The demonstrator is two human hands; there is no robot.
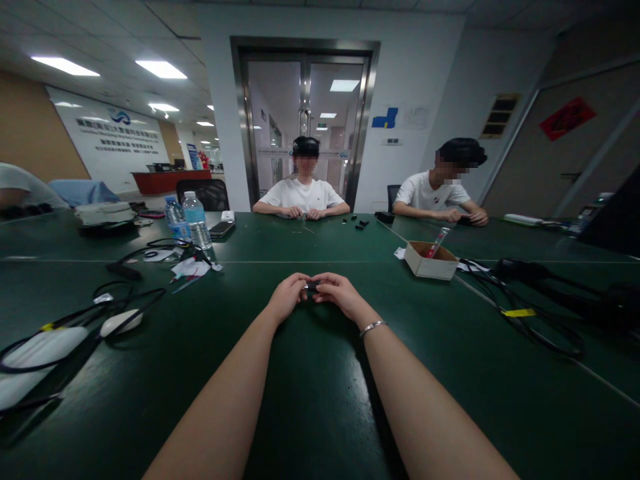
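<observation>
My left hand (286, 297) and my right hand (340, 295) meet at the middle of the green table (320, 400), fingers curled together. Between the fingertips sits a small dark object (311, 287), too small to name. Both hands pinch it from either side. A thin bracelet (373, 327) circles my right wrist. Both forearms stretch out over the tabletop toward the hands.
A small cardboard box (430, 261) with a red-tipped tube stands to the right. Black cables (530, 300) lie further right. Two water bottles (190, 220), a phone (221, 229), cables and a white mouse (120, 322) lie left. Two people in white shirts sit across the table.
</observation>
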